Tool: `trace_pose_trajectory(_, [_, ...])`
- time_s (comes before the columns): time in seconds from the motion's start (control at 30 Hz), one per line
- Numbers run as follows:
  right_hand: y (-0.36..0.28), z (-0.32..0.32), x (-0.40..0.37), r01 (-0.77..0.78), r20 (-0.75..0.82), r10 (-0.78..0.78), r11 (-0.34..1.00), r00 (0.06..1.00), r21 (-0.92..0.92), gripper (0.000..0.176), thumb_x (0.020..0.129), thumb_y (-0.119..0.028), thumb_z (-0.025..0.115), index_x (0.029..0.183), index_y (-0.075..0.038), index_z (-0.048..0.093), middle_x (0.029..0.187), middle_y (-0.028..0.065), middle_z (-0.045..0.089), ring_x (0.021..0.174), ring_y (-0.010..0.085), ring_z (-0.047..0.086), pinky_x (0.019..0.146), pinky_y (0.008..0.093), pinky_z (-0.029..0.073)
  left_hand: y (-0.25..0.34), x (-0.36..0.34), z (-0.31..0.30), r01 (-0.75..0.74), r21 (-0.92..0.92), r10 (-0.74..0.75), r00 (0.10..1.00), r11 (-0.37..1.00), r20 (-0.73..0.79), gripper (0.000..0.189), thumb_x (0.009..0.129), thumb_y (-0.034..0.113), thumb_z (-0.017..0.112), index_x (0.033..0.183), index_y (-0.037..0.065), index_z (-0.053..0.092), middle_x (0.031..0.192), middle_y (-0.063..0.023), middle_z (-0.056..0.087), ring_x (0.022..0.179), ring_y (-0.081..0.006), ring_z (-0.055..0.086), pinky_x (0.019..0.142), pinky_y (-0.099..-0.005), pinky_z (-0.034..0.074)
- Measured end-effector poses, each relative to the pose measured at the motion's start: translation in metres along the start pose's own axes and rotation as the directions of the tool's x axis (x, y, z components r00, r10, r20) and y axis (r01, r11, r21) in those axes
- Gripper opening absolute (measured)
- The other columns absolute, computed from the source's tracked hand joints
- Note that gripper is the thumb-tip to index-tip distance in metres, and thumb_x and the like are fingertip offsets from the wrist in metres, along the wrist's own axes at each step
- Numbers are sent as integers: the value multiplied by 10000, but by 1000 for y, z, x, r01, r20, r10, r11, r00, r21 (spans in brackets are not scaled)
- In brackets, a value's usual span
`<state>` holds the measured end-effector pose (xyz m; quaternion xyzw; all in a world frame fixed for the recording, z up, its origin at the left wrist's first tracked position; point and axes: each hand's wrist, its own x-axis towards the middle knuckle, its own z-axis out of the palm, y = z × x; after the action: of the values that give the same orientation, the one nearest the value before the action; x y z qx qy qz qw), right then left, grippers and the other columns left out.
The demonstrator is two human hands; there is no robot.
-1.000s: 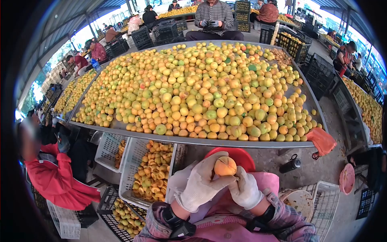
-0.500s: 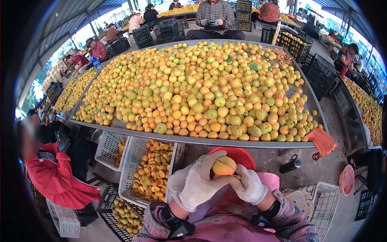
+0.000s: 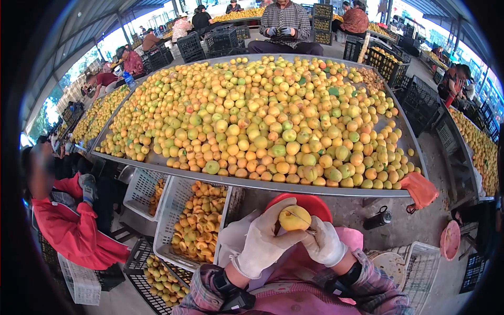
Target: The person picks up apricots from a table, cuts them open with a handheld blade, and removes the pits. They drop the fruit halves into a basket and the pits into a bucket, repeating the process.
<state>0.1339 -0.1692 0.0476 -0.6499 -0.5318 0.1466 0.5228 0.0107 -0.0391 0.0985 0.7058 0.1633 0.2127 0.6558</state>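
My left hand (image 3: 264,242), in a whitish glove, is wrapped round a yellow apricot (image 3: 294,218) in front of my chest. A thin dark line runs across the fruit's upper right side. Against the apricot's right edge, the gloved fingers of my right hand (image 3: 327,244) are pinched together; what they hold, if anything, is hidden. Behind the fruit stands a red basin (image 3: 315,202), partly covered by my hands. Beyond it, a metal-rimmed table (image 3: 252,183) carries a wide heap of whole apricots (image 3: 247,121).
Left of me stand a white crate (image 3: 167,231) of split apricots and a black crate (image 3: 137,262) of fruit. A person in a red jacket (image 3: 79,231) sits farther left. To the right are an orange bag (image 3: 420,189), a dark bottle (image 3: 378,217) and a white crate (image 3: 424,268).
The apricot has turned slightly in my left hand, and the dark line on it shows farther round. Both hands stay close together. The whole view has shifted a little.
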Motion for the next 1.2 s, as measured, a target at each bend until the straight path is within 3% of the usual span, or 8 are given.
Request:
trace_pose_trajectory(0.13, [-2,11,-3,-22,-81,22,1000,996,5,245,904,-230,609,1011,-28,520,777,181,612,694,421,605,576,449,475,-16,-1,9,30,-321,-55,996,947,-71,557,809,196,782,1275,1,547,1032,-99,687,912,-146,652,811,-292,526])
trace_pose_trajectory(0.23, [-8,6,-3,-23,-50,17,990,999,-139,252,904,-239,607,1008,-28,516,756,186,606,690,428,601,575,463,472,3,-3,4,28,-160,-39,997,987,-66,574,781,189,796,1265,4,551,1030,-128,685,896,-178,672,803,-307,535])
trace_pose_trajectory(0.3, [-8,-2,-2,-32,43,38,991,998,-130,244,902,-227,605,1010,-31,510,737,192,599,691,434,599,575,472,471,22,1,-5,-65,381,50,998,922,50,580,775,185,791,1268,4,543,1085,-135,669,955,-194,668,823,-309,531])
trace_pose_trajectory(0.77, [-14,11,2,-177,5,186,941,982,-288,419,849,-219,678,1168,-46,469,818,173,641,742,411,640,620,467,521,-28,8,5,70,297,-21,986,952,-167,498,740,288,796,1110,50,563,974,-138,664,882,-285,667,757,-384,536])
trace_pose_trajectory(0.87, [-14,10,7,-272,-2,272,961,962,-41,560,837,-156,692,1308,-32,415,1044,195,644,926,364,660,767,409,545,-28,8,6,49,273,-23,995,961,-99,457,751,287,788,1070,43,569,959,-147,663,860,-289,664,733,-383,534])
trace_pose_trajectory(0.93, [-8,15,9,-56,12,55,951,998,303,661,832,-53,665,1413,-58,351,1295,181,545,1117,286,605,923,353,496,-30,8,6,23,263,-15,999,964,-34,439,756,289,785,1046,39,571,953,-154,662,850,-289,664,720,-380,533])
trace_pose_trajectory(1.0, [-5,7,7,-192,161,142,912,977,363,692,820,18,641,1434,-95,343,1368,124,475,1232,229,501,1015,331,424,-30,6,3,-24,281,25,1000,959,-2,413,762,276,774,1026,33,569,924,-162,648,818,-302,658,678,-394,530])
trace_pose_trajectory(1.2, [-25,-12,14,-496,447,311,776,839,389,686,823,-8,642,1422,-162,346,1136,80,552,653,138,616,577,263,518,-42,-6,2,-247,416,243,968,875,64,380,758,261,760,982,21,567,816,-148,617,738,-352,639,612,-420,516])
